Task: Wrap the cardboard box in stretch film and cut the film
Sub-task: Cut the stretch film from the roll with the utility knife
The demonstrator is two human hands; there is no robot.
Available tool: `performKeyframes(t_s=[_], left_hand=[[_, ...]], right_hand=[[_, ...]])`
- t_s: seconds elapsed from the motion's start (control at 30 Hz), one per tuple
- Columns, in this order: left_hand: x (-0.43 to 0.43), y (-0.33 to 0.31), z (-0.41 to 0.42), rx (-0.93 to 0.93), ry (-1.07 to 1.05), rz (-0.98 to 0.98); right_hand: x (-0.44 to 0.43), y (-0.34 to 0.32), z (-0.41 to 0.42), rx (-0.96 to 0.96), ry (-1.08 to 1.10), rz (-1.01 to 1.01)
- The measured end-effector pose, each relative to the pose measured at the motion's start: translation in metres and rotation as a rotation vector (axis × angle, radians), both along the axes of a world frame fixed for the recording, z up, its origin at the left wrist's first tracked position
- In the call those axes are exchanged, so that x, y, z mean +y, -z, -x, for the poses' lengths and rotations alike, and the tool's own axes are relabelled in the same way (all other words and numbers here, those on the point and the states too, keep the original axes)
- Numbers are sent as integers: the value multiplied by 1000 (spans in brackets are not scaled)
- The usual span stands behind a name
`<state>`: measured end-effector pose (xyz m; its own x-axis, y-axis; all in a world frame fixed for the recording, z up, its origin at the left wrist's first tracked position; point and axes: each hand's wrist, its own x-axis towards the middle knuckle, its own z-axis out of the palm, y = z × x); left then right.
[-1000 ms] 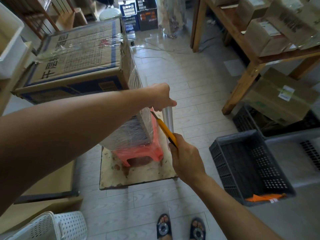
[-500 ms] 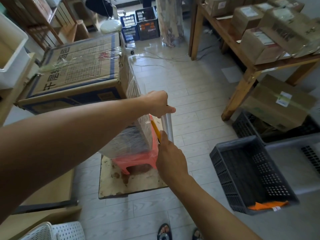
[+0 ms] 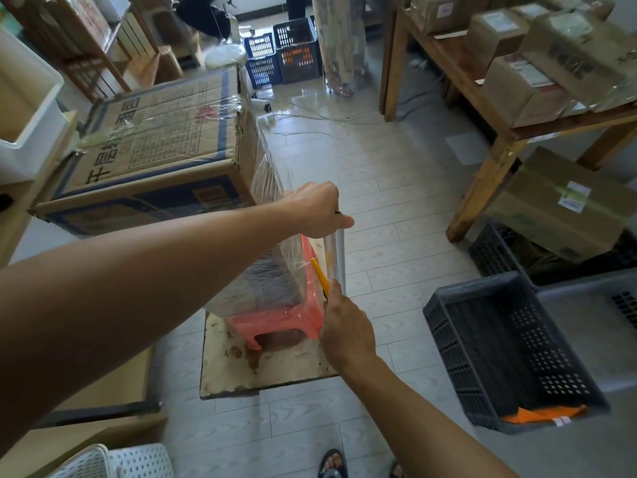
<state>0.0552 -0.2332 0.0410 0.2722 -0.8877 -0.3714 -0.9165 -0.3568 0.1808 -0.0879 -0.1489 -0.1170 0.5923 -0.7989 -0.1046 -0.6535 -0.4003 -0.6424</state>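
A large cardboard box (image 3: 162, 143) with blue print stands on a pink plastic stool (image 3: 275, 320); its right side is covered in clear stretch film (image 3: 272, 270). My left hand (image 3: 315, 210) grips the top of the upright film roll (image 3: 336, 257) just right of the box. My right hand (image 3: 346, 327) holds a yellow utility knife (image 3: 320, 276), its tip up against the stretched film between box and roll.
The stool rests on a stained board (image 3: 262, 370) on the tiled floor. A dark plastic crate (image 3: 510, 350) sits at the right, a wooden shelf with boxes (image 3: 496, 108) beyond it. A white basket (image 3: 113, 460) lies near my feet, white bins (image 3: 27, 108) at left.
My right hand has moved left and up, bringing the knife from beside the roll to the film at the box's corner. My left hand keeps its hold on the roll.
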Motion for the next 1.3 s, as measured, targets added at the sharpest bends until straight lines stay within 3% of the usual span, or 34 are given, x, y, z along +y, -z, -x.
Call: performKeyframes(t_s=[0.33, 0.63, 0.83, 1.0, 1.07, 1.17, 1.3], left_hand=[[2, 2, -10, -5, -97, 88], [5, 3, -6, 43, -165, 105], [5, 4, -3, 71, -152, 112], [3, 2, -4, 67, -188, 183], [3, 1, -2, 71, -185, 190], [3, 0, 0, 66, -171, 184], [2, -2, 1, 76, -177, 198]], right_hand=[[21, 29, -4, 27, 3, -84], [28, 48, 18, 2, 5, -46], [4, 43, -13, 17, -29, 32], [17, 55, 37, 61, 28, -85], [20, 56, 47, -9, 18, -15], [2, 59, 25, -71, 17, 1], [-7, 70, -1, 23, -15, -73]])
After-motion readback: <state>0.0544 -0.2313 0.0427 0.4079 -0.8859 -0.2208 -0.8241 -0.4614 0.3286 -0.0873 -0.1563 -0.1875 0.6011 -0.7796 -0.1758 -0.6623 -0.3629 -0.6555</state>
